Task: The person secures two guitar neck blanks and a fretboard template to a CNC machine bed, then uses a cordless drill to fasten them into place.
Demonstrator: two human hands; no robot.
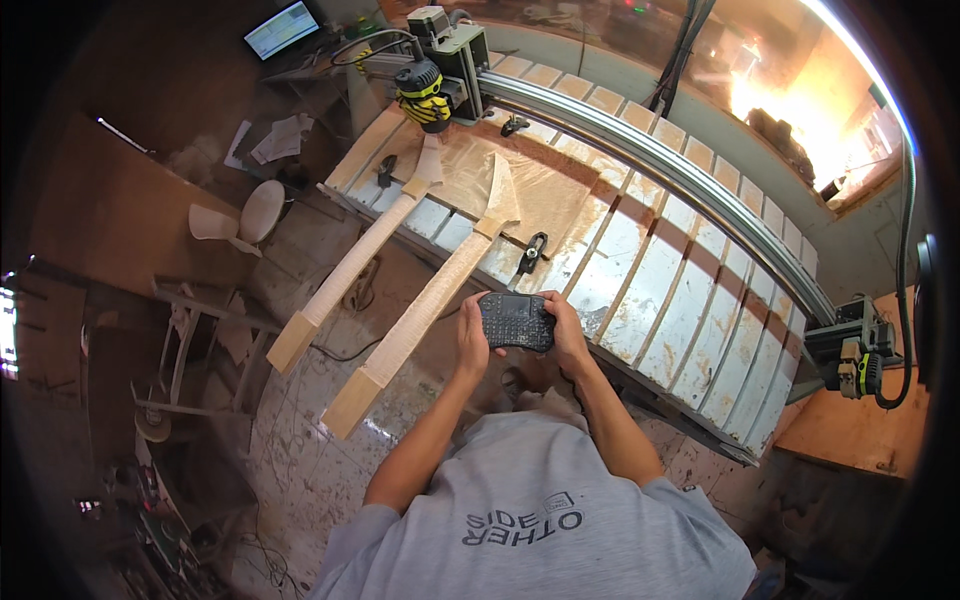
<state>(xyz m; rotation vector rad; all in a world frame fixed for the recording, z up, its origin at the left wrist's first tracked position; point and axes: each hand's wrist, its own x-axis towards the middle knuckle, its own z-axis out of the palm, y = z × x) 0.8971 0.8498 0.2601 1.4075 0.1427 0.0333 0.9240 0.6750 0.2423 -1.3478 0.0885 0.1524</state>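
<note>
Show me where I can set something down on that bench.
Widest free patch: the right half of the slatted bench, between the black clamp and the metal rail, dusty but unoccupied. Passing room seems open between the left wooden piece and the right wooden piece. Crowded: the left end, with wood, clamps and the motor, and the front edge by the held keyboard.

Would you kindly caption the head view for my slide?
Both hands hold a black keyboard beside a slatted machine bed and two long wooden pieces.

white chair (263, 211), stained tiled floor (290, 440)
</note>
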